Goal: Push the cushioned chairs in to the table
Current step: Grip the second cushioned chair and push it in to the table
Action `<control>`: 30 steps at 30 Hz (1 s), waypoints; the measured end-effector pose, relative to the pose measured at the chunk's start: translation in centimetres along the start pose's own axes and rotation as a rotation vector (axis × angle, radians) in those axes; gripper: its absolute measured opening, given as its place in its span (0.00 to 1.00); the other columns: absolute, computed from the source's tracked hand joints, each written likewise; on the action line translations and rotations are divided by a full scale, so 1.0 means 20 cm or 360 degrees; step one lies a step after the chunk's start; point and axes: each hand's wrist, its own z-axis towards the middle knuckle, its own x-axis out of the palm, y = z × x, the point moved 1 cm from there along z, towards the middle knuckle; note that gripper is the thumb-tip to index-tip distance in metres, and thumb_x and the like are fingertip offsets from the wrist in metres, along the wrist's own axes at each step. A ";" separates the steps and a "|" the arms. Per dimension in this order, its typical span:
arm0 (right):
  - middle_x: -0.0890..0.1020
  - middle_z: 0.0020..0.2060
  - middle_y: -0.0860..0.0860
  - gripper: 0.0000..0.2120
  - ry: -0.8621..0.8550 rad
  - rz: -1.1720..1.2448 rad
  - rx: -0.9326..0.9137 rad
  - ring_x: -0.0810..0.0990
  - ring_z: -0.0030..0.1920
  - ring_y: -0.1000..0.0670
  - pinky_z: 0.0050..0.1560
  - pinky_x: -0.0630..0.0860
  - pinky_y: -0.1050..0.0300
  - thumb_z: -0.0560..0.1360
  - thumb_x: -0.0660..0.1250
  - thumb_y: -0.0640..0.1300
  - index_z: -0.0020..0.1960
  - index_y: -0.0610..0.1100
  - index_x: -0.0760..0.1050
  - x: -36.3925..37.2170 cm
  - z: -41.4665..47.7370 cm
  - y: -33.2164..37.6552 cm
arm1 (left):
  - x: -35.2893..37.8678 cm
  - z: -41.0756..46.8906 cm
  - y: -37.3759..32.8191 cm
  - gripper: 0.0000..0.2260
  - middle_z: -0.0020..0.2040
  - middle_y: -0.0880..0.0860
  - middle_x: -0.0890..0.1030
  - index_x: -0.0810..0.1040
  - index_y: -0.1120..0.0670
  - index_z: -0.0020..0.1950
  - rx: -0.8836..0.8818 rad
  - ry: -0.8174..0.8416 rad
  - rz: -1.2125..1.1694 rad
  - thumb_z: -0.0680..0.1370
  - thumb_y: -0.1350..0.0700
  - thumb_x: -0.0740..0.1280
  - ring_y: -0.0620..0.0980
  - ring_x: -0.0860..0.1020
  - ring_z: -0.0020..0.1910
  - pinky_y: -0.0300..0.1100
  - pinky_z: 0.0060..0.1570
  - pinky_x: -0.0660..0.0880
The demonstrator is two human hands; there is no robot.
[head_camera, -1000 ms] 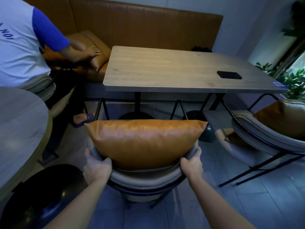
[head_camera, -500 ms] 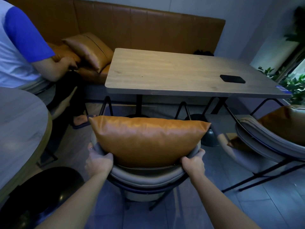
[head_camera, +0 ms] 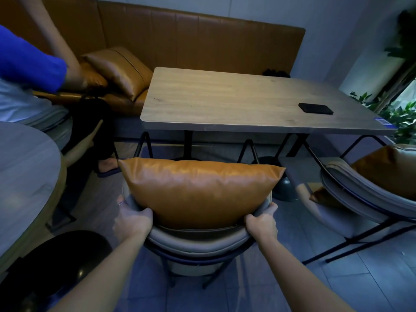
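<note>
Dining corner, tiled floor, brown bench (head_camera: pixel 202 39) along the back wall. 1 wooden table (head_camera: pixel 236 102) with a black phone (head_camera: pixel 315 108) on top. 1 grey chair (head_camera: pixel 198 242) facing the table's near edge, orange cushion (head_camera: pixel 198 190) upright against its backrest. Left hand (head_camera: pixel 131 221) and right hand (head_camera: pixel 262 224) each grasping the backrest rim. 1 second chair (head_camera: pixel 360 199) at right, angled away from the table. 1 other person (head_camera: pixel 27 70) at left.

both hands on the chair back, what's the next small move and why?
Probably keep pushing the chair straight ahead toward the table. The left hand and right hand grip the backrest on either side of the orange cushion, so an even push should track straight. The front legs stand below the table edge, but the backrest is well short of it.
</note>
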 end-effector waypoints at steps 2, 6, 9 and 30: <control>0.76 0.65 0.34 0.36 -0.0008 -0.0012 0.0000 0.77 0.62 0.31 0.58 0.73 0.44 0.76 0.66 0.41 0.78 0.47 0.50 0.00 0.02 0.00 | 0.00 0.00 0.00 0.38 0.60 0.68 0.79 0.59 0.49 0.79 -0.0001 0.0002 0.0002 0.71 0.57 0.70 0.71 0.76 0.60 0.58 0.58 0.73; 0.76 0.65 0.34 0.36 -0.0030 -0.0025 0.0019 0.77 0.63 0.31 0.53 0.69 0.47 0.76 0.67 0.41 0.77 0.46 0.51 0.01 0.04 -0.01 | 0.01 0.00 -0.01 0.38 0.60 0.67 0.79 0.59 0.49 0.79 0.0001 0.0017 0.0012 0.71 0.57 0.70 0.71 0.75 0.60 0.59 0.58 0.73; 0.77 0.64 0.34 0.36 -0.0033 -0.0031 0.0020 0.77 0.62 0.31 0.52 0.71 0.46 0.75 0.67 0.41 0.77 0.46 0.51 0.01 0.06 -0.01 | 0.01 0.00 -0.02 0.38 0.60 0.67 0.78 0.57 0.49 0.79 -0.0007 0.0021 0.0055 0.72 0.56 0.69 0.71 0.76 0.60 0.59 0.57 0.73; 0.78 0.61 0.33 0.35 0.0013 -0.0108 -0.0125 0.78 0.59 0.30 0.62 0.76 0.34 0.76 0.65 0.37 0.77 0.40 0.51 -0.04 0.09 0.03 | 0.03 -0.04 -0.04 0.37 0.67 0.68 0.72 0.46 0.56 0.81 0.0171 0.0184 0.0169 0.77 0.59 0.63 0.70 0.75 0.61 0.58 0.56 0.71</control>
